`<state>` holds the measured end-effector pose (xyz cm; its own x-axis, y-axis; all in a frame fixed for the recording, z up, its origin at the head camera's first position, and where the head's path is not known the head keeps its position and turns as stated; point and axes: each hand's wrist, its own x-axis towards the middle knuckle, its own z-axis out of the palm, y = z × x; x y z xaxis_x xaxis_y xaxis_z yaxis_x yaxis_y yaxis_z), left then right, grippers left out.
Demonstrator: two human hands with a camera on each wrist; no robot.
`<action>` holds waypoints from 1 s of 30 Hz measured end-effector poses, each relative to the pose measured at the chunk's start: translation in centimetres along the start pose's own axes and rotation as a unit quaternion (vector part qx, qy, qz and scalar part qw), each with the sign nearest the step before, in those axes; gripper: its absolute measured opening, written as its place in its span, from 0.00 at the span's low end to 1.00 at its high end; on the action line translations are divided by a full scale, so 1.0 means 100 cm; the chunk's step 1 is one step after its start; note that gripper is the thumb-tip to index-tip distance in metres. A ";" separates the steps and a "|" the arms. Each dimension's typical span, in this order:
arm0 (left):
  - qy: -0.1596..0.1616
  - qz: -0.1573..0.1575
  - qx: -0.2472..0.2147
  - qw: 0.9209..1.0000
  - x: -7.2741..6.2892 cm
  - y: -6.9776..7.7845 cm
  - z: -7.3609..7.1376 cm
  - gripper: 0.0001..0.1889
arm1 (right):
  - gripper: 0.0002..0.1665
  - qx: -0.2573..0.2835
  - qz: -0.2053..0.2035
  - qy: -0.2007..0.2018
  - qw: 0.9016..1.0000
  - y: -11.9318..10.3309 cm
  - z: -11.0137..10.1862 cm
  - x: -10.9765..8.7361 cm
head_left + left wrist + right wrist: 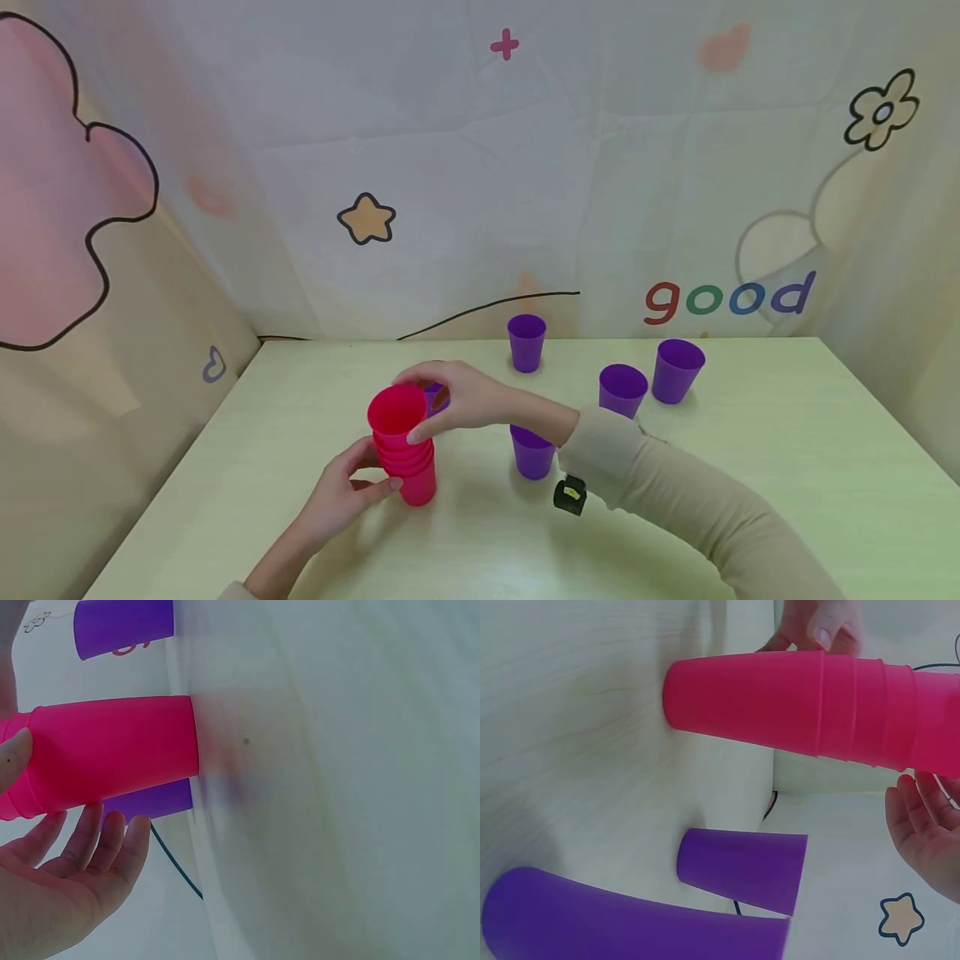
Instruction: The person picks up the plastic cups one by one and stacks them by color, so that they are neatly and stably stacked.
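A stack of several nested pink-red cups (420,485) stands tilted slightly left at the centre-left of the table. My left hand (339,492) holds the stack from the left, thumb in front and fingers behind. At the top, my right hand (471,398) pinches the uppermost cup (397,410), its thumb on the outside near the rim. Stacked rims show as ridges along the pink-red cups (795,705) in the right wrist view. Behind the right hand, a purple cup (436,400) is mostly hidden.
Upright purple cups stand about the table: one at the back (527,343), one under the right forearm (533,454), and two on the right, a nearer cup (621,390) and a farther cup (677,372). A printed curtain (465,192) rises behind the table (787,467).
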<state>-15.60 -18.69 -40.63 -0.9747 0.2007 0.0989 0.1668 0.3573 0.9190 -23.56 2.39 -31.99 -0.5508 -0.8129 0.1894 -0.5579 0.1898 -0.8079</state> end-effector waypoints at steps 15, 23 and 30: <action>0.014 0.003 0.003 1.000 -0.003 0.006 -0.003 0.25 | 0.34 -0.006 0.036 0.012 0.999 0.011 0.013 -0.003; 0.026 0.013 -0.012 1.000 -0.003 0.011 -0.007 0.28 | 0.37 -0.006 0.041 0.019 0.999 0.012 0.013 -0.007; 0.044 0.037 -0.028 0.998 -0.003 0.013 -0.009 0.27 | 0.40 -0.014 0.049 0.028 0.998 0.011 0.009 -0.015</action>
<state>-15.22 -19.09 -39.08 -0.9697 0.1428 0.1984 0.2328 0.2915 0.9278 -22.74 3.33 -33.65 -0.6375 -0.7574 0.1411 -0.5152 0.2830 -0.8090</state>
